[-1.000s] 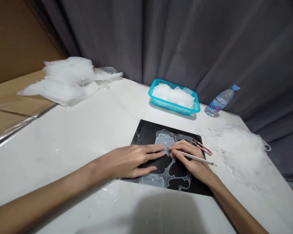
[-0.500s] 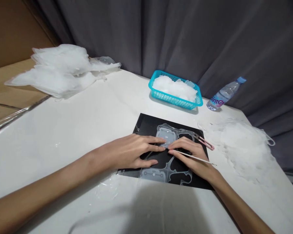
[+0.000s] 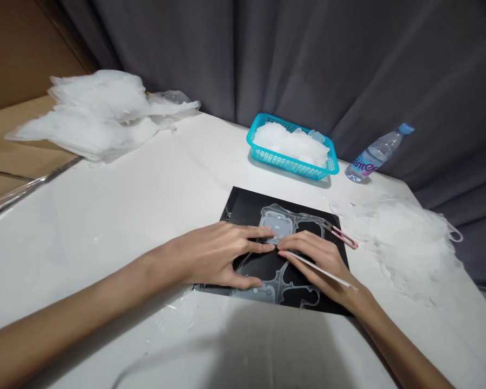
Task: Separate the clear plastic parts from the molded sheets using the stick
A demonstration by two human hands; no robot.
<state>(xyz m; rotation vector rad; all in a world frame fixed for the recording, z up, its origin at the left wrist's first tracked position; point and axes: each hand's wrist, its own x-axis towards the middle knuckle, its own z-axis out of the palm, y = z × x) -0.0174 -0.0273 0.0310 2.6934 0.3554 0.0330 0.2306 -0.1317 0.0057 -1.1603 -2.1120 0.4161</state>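
A translucent, thin moulded sheet with rounded panels and cut-out openings lies on a black mat. My left hand rests flat over it, fingers spread, two fingertips touching the upper panel's lower edge. Pinched in my right hand is a thin white stick-like tool; its tip meets the panel's edge beside my left fingertips and is hidden by my fingers. Just beyond my right hand, pink-handled tweezers lie across the mat's right edge.
A turquoise basket of white translucent pieces stands behind the mat. Right of it is a water bottle. Loose translucent scraps lie at the right, and a stack of white sheets sits at the back left by cardboard.
The stick in my right hand has tilted, its rear end dropping lower towards my wrist. My left hand has stayed nearly in place on the sheet.
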